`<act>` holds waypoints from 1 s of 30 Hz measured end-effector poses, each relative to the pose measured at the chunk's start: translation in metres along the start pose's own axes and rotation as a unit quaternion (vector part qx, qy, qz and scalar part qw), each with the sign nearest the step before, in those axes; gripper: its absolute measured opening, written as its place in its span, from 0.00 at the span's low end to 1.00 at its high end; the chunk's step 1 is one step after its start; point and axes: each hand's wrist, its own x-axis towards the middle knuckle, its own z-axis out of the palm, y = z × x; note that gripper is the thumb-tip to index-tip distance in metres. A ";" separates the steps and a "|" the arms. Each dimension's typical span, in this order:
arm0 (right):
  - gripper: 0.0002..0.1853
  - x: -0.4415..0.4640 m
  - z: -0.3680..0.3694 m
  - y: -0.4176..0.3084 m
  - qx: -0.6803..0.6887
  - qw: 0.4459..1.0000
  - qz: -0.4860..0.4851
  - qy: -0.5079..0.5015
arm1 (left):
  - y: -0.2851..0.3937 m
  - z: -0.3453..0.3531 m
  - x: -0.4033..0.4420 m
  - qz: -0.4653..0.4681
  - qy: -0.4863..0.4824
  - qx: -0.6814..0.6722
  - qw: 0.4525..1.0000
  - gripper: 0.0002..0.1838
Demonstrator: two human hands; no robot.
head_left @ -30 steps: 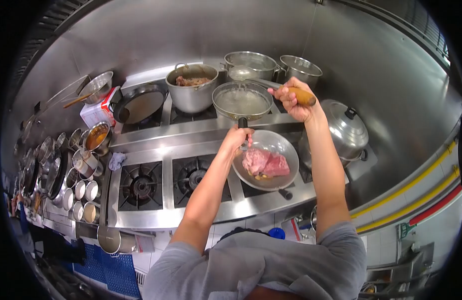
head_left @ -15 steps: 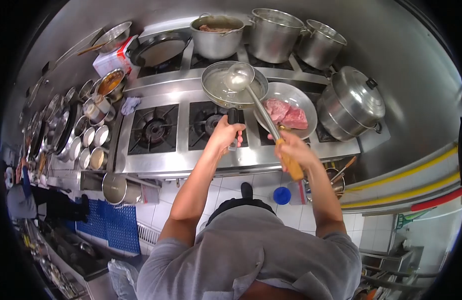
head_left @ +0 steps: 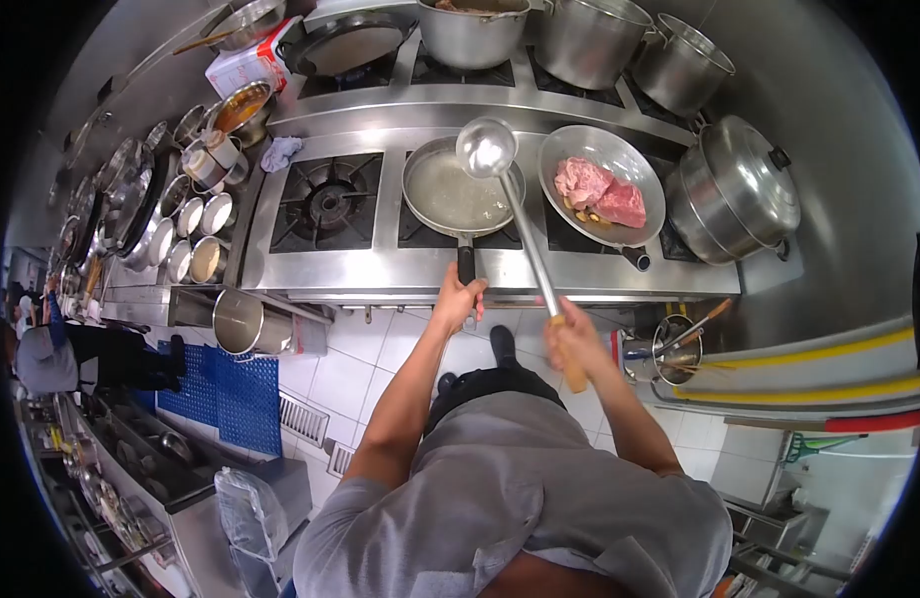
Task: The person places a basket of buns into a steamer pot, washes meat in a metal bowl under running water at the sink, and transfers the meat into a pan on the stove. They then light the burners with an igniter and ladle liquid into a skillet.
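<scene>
My left hand is wrapped around the black handle of a frying pan, which sits level over a front burner with clear, shiny liquid in it. My right hand, slightly blurred, grips the wooden handle of a long steel ladle. The ladle's round bowl is above the far right part of the pan, covering some of its rim. To the right, a second pan holds raw pink meat and a few small yellowish pieces; its handle points toward me.
Big pots line the back burners beside a dark wok. A lidded steamer stands at the right. Seasoning bowls crowd the left counter. A utensil bucket is low right. Another person stands far left.
The frying pan has come back toward me and down to the front burner, with my left hand on it. The ladle has also drawn nearer to me. The camera view has shifted.
</scene>
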 end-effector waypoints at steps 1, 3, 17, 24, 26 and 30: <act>0.30 -0.003 -0.009 -0.013 -0.002 1.000 0.006 0.002 | -0.008 0.001 0.005 -0.004 0.000 -0.006 1.000 0.20; 0.26 -0.011 -0.015 -0.060 0.295 0.953 0.038 -0.061 | -0.015 0.003 0.017 -0.007 0.010 -0.026 1.000 0.20; 0.12 0.171 -0.113 -0.387 -0.279 0.909 -0.198 0.238 | -0.063 -0.048 -0.012 -0.099 0.072 -0.022 0.992 0.35; 0.06 0.314 -0.192 -0.474 -0.338 0.895 -0.087 0.277 | -0.241 -0.146 -0.143 -0.208 0.334 0.333 0.857 0.29; 0.04 0.318 -0.189 -0.482 -0.344 0.908 -0.050 0.236 | -0.249 -0.118 -0.182 -0.275 0.393 0.176 0.859 0.25; 0.04 0.342 -0.212 -0.499 0.066 0.984 -0.113 0.118 | -0.295 -0.090 -0.239 -0.362 0.416 0.019 0.834 0.20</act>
